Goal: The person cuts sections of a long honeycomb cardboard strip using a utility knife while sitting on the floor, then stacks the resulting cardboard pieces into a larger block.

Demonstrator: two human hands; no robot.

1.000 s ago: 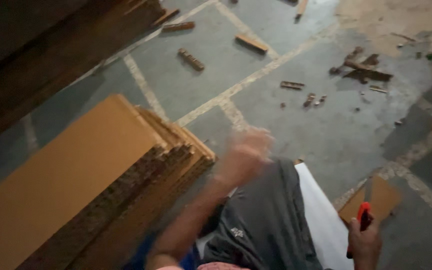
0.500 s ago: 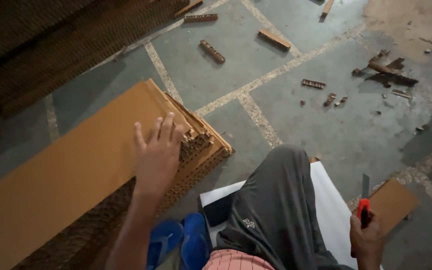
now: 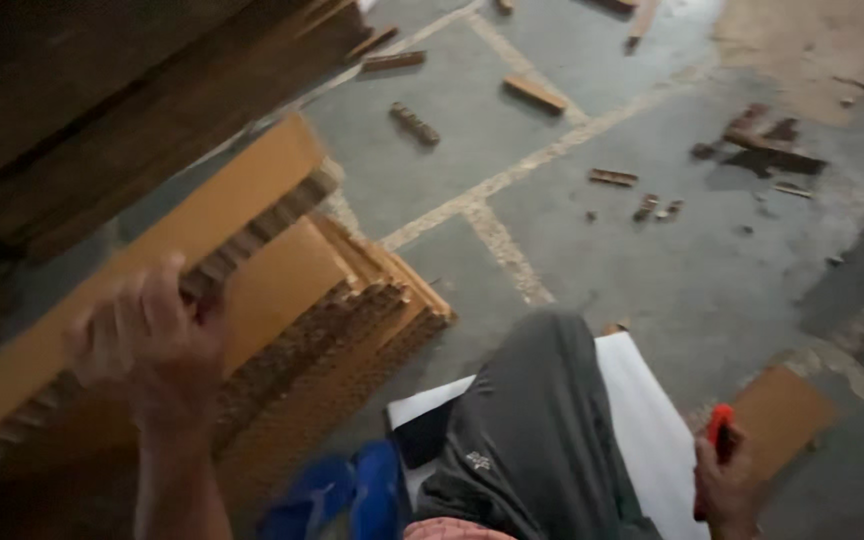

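Note:
My left hand [image 3: 152, 345] grips the edge of a long brown corrugated cardboard board [image 3: 167, 250] and holds it tilted up off the stack of similar boards [image 3: 342, 320] on the floor at left. My right hand [image 3: 722, 485] rests low at the right, closed around a red-handled cutter [image 3: 718, 425], beside a small brown cardboard piece [image 3: 782, 410]. My grey-trousered leg [image 3: 542, 430] lies between the hands over a white sheet [image 3: 642, 420].
Another dark pile of cardboard boards [image 3: 102, 110] rises at the upper left. Small cardboard offcuts [image 3: 534, 93] and scraps [image 3: 772, 145] lie scattered on the grey concrete floor [image 3: 652, 260]. A blue sandal [image 3: 352, 490] sits by my leg.
My left hand, flat on the top board before, has now gripped its edge and lifted it up and to the left. The right hand with the cutter has stayed put.

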